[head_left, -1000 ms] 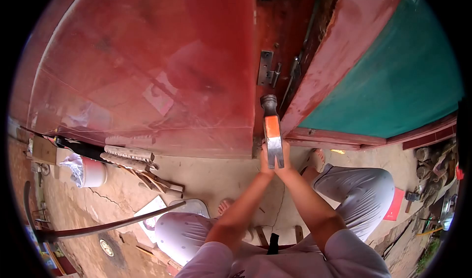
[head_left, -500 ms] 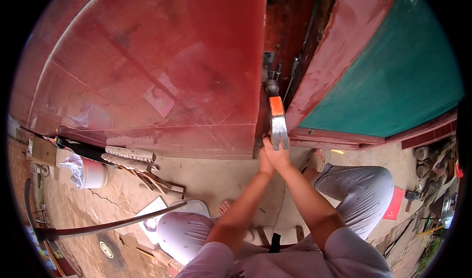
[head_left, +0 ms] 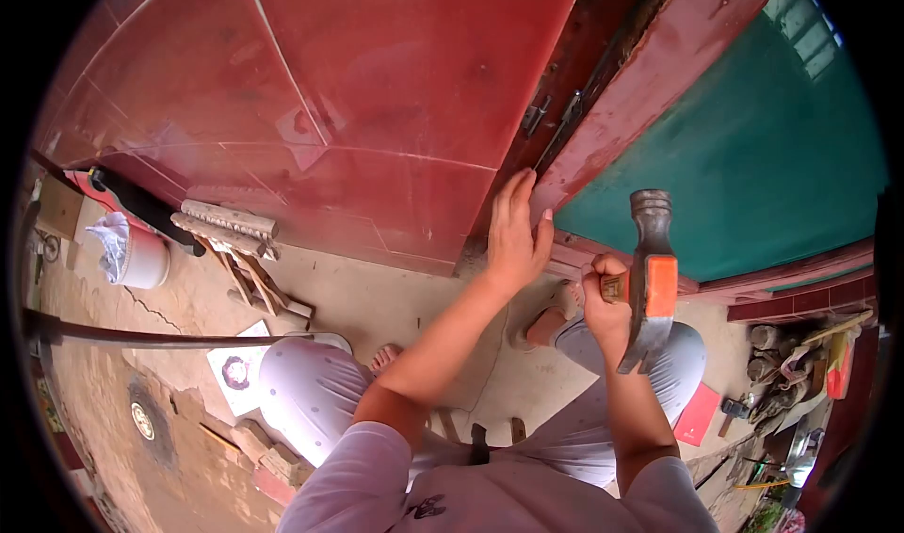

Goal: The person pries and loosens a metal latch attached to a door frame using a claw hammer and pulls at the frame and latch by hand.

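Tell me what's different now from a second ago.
The left hand has parted from the right hand and risen to the dark red wooden post, seemingly touching it. The right hand still grips the orange-banded steel claw hammer, now moved rightward before the flat green panel. The view shifted too. The flat red sheet stays on the ground.

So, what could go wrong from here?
1. The left grip is spread at the dark wood strip, just below the metal fitting; a stray hammer blow there might catch it.
2. The right grip alone holds the hammer, so a swing could wander, perhaps into the green panel.
3. Toes are exposed on the floor; a dropped hammer might hit them.
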Demonstrator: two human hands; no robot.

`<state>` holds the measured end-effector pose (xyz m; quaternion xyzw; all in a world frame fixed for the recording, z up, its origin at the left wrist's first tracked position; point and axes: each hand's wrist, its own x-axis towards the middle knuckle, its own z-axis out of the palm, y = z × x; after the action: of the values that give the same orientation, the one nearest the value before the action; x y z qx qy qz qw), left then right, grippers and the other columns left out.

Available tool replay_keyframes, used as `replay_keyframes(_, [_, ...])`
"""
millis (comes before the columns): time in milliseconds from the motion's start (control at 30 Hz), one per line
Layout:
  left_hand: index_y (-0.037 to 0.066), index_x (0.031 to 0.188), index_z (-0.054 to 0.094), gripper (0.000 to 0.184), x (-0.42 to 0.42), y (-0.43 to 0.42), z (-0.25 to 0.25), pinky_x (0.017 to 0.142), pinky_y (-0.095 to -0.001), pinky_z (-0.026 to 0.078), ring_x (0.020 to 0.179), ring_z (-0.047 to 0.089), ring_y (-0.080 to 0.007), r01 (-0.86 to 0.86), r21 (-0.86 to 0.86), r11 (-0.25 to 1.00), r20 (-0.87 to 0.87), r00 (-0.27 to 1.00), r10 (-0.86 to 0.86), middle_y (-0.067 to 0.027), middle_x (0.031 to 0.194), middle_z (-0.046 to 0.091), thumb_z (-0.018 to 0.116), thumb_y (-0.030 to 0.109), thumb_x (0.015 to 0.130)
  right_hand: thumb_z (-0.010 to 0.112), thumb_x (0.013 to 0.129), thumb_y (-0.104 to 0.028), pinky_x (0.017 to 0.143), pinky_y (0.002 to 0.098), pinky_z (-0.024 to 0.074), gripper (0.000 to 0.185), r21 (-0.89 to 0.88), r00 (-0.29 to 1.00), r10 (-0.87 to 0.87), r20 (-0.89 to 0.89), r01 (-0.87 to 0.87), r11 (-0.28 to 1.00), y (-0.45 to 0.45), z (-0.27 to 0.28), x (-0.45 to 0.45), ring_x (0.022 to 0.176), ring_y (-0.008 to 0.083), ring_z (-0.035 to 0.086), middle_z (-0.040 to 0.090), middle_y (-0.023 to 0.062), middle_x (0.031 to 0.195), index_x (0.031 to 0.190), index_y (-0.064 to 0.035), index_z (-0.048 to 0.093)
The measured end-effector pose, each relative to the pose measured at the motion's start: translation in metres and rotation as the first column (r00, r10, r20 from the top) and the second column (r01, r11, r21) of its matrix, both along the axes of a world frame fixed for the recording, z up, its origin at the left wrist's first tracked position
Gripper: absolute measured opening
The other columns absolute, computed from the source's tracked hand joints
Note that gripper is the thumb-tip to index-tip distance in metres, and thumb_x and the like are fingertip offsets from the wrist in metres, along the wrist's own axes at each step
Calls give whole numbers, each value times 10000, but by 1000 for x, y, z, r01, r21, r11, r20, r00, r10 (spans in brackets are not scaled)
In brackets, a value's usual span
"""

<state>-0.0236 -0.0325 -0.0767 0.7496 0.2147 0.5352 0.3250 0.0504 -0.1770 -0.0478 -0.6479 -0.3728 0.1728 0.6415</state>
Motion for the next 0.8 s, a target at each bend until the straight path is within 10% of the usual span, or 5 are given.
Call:
replay_keyframes(33, [-54, 1297, 398, 505, 0, 4, 14, 991, -463, 362, 1182, 433, -417, -5, 17, 1000, 25, 1000, 5, -242, 1296, 435, 550, 120, 848, 551, 759, 100, 592, 258, 363, 197, 53, 944, 29, -330, -12, 998, -10, 4, -1, 627, 131, 419, 437, 53, 669, 682, -18, 413])
replay_keyframes(100, [-61, 1337, 358, 560, 6, 13, 28, 1023, -464, 331, 1243, 383, -423, -27, 47, 999, 34, 999, 26, -247, 1369, 376, 553, 165, 863, 568, 759, 95, 582, 259, 356, 210, -100, 962, -45, 271, 75, 992, -27, 20, -15, 622, 121, 408, 430, 52, 669, 678, -24, 414])
replay_keyframes(233, [-65, 1363, 325, 633, 17, 18, 33, 1054, -464, 299, 1299, 335, -411, -72, 79, 994, -18, 997, 74, -245, 1431, 315, 561, 258, 873, 594, 742, 85, 554, 264, 336, 208, 12, 901, -68, 428, 69, 998, -37, 13, -23, 584, 148, 397, 437, 41, 644, 690, -30, 429])
replay_keyframes(800, [-15, 1236, 468, 388, 13, 27, 26, 1047, -401, 331, 1264, 420, -364, 171, -119, 978, 245, 960, -138, -194, 1398, 412, 507, 70, 859, 588, 795, 43, 521, 269, 362, 174, -175, 965, 41, 261, 5, 985, -33, -41, -28, 566, 97, 424, 451, 5, 614, 689, -30, 472])
